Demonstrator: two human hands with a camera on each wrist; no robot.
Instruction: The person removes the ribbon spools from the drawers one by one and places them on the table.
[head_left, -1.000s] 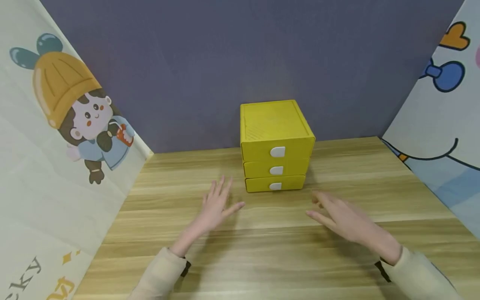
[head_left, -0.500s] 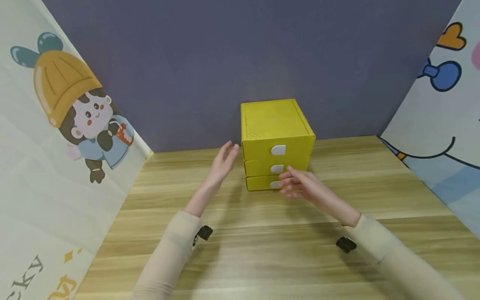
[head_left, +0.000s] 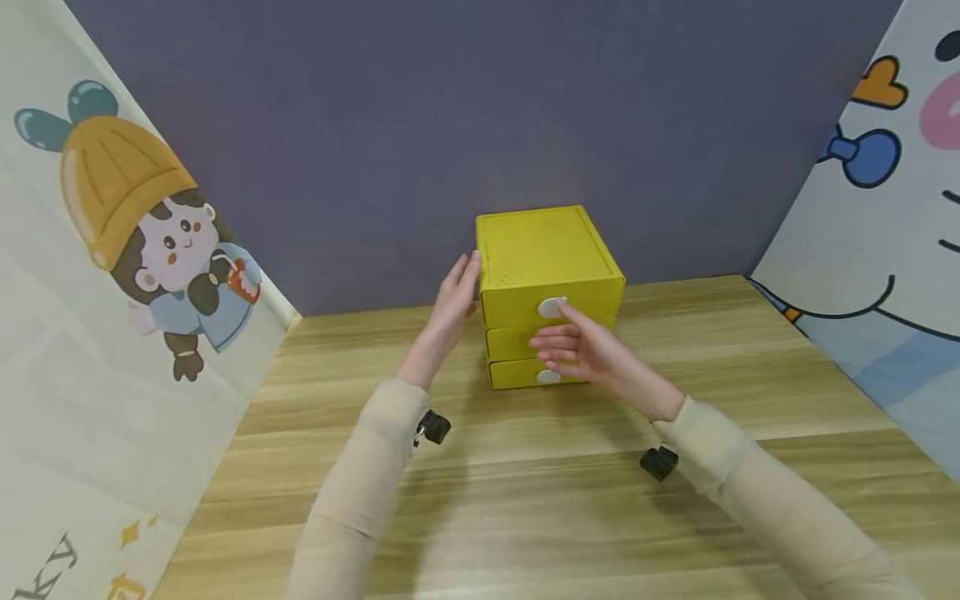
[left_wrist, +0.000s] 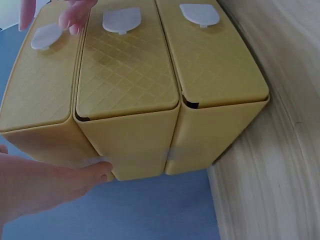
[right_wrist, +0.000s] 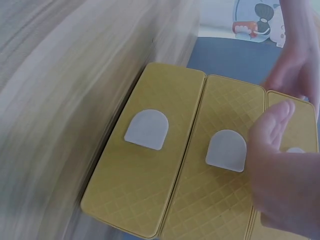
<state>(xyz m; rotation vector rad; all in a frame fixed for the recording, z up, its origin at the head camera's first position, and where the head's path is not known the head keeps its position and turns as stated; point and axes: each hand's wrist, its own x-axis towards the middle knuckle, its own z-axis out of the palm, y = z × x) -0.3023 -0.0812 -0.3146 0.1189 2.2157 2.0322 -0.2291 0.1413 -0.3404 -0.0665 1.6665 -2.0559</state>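
Note:
A yellow drawer unit (head_left: 543, 246) with three stacked drawers stands against the back wall, each drawer bearing a white tab handle. My left hand (head_left: 448, 304) lies along the unit's left side, fingers straight; in the left wrist view its thumb (left_wrist: 95, 172) touches the side wall. In front of the drawers is my right hand (head_left: 592, 348), thumb up by the top handle (head_left: 549, 308) and fingers loosely bent before the middle drawer. Whether the thumb touches that handle I cannot tell. The right hand hides the middle handle in the head view; the bottom handle (head_left: 547, 377) shows. All drawers are closed.
The unit stands on a wood-grain table (head_left: 510, 517). Behind it rises a dark blue-grey wall (head_left: 360, 150). Printed cartoon panels flank the table, on the left (head_left: 45, 333) and on the right (head_left: 922, 350). A black camera sits at each wrist.
Both hands have moved forward to the drawer unit. The left came up against its left side; the right swung in from the right to its front. The head view shifted slightly.

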